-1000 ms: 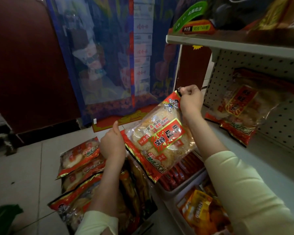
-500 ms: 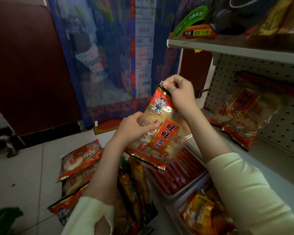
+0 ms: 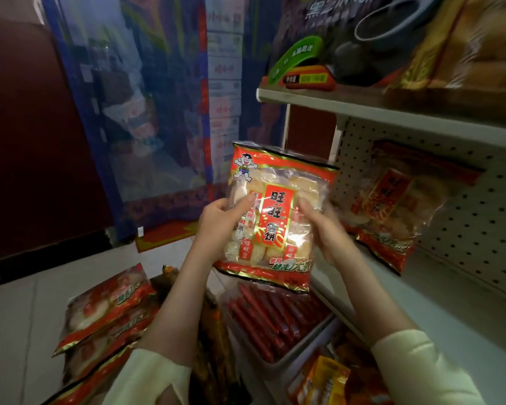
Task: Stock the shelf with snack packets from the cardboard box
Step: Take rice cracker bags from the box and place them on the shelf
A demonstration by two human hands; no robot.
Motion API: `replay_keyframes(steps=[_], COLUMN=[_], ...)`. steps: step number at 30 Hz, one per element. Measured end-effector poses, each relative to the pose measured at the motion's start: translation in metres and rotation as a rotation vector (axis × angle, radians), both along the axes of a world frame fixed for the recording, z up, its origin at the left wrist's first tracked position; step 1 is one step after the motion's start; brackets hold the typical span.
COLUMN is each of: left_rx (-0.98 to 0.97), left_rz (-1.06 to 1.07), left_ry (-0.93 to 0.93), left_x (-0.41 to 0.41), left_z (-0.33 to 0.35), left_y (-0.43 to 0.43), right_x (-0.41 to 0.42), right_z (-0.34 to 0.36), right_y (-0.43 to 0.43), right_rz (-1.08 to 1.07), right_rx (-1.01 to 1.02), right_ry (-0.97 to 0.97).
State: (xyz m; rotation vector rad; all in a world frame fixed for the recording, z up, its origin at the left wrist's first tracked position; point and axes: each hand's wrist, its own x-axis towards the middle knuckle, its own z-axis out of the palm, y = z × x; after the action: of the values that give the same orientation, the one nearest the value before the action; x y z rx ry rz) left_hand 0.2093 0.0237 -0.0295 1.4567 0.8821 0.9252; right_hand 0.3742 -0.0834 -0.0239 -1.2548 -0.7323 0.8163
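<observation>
Red-and-clear crinkly rice-cracker packet (image 3: 278, 217) now upright and face-on, no longer tilted, just left of white metal pegboard shelf (image 3: 444, 302). Right hand (image 3: 329, 229) has dropped from top corner to packet's shelf-side edge; left hand (image 3: 221, 222) now grips the far edge.

Left hand (image 3: 220, 222) and right hand (image 3: 330, 232), raised, grip the snack packet (image 3: 276, 182)

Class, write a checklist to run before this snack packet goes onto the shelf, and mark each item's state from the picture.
1. Left hand grips the held packet on its left side: ok.
2. Right hand grips its right side: ok, though blurred.
3. Held packet upright, label facing the camera: ok.
4. Bare shelf board free in front of the shelved packet: ok.
5. Held packet's seal intact: cannot tell.
</observation>
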Motion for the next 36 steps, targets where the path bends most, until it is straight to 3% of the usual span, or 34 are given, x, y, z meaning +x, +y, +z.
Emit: replay_keyframes(steps=[2, 8, 14, 18, 26, 29, 36], left_rx=[-0.017, 0.135, 0.293, 0.305, 0.36, 0.355, 0.391], left_rz=[-0.043, -0.071, -0.343, -0.488, -0.477, -0.468, -0.493], left_ry=[-0.023, 0.055, 0.28, 0.188, 0.156, 0.188, 0.276], left_x=[0.015, 0.074, 0.135, 0.16, 0.179, 0.175, 0.169], left_z=[0.003, 0.02, 0.022, 0.001, -0.014, -0.015, -0.017], left_y=[0.001, -0.009, -0.047, -0.06, -0.055, -0.054, -0.058], right_x=[0.009, 0.052, 0.094, 0.105, 0.097, 0.094, 0.09], right_z=[-0.005, 0.007, 0.014, -0.005, -0.012, -0.016, -0.016], right_y=[-0.009, -0.027, -0.06, -0.065, -0.06, -0.056, -0.059], right_rz=[0.113, -0.175, -0.499, -0.632, -0.933, -0.966, -0.797], right_rx=[0.006, 0.071, 0.081, -0.012, -0.156, -0.163, -0.102], right_ry=[0.044, 0.101, -0.102, -0.253, -0.525, -0.513, -0.286])
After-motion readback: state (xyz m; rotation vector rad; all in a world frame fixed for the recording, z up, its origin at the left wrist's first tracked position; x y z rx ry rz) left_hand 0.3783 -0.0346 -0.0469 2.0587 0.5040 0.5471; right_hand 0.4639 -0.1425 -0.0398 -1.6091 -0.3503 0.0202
